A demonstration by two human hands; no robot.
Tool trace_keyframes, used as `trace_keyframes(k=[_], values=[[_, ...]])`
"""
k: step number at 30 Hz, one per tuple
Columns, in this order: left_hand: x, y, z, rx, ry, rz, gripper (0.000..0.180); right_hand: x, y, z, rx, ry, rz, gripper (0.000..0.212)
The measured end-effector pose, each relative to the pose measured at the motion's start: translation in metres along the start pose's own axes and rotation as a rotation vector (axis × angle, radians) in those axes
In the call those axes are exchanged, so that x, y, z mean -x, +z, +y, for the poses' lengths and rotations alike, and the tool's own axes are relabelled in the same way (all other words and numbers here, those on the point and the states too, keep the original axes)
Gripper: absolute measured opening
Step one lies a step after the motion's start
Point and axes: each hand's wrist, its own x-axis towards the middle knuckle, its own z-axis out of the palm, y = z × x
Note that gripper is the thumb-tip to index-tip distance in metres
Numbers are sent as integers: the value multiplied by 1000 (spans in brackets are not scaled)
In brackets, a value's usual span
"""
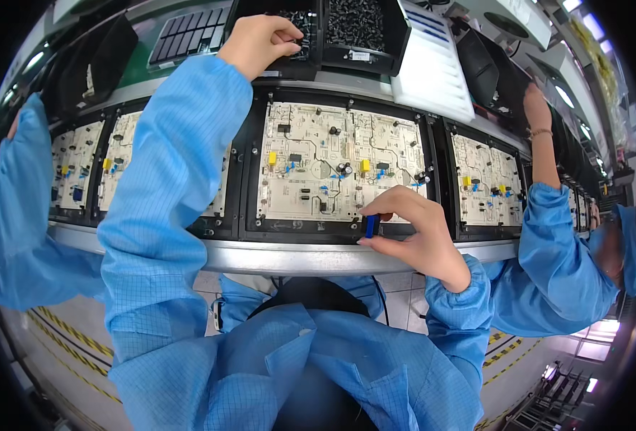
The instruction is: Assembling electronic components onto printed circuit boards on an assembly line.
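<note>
2 bare hands on my feed. Right hand is pinched narrow on a dark-blue rectangular plastic block, held over the lower edge of a black rectangular frame, not seated. Left hand has fingertips close together over a black open-topped plastic bin; can't tell if it has anything. Done, as I read it: the cream-coloured printed circuit panel inside the frame already carries 2 yellow rectangular parts plus small black cylinders. Remaining, my judgement: the blue block. The far-left cream panel shows a similar blue part; I see none on mine. Call it partway.
</note>
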Motion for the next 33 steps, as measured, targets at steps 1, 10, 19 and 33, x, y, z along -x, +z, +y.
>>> trace_keyframes(k=[1,10,19,33], values=[[8,-2,2,205,-52,28,18,-2,-1,-1,14,-30,13,35],[75,-2,9,707,-283,90,16,-6,5,-12,150,-11,-3,33],[93,14,19,833,-341,99,17,-16,18,1,414,67,6,31],[96,25,21,697,-297,104,15,-26,19,17,187,312,-134,22]])
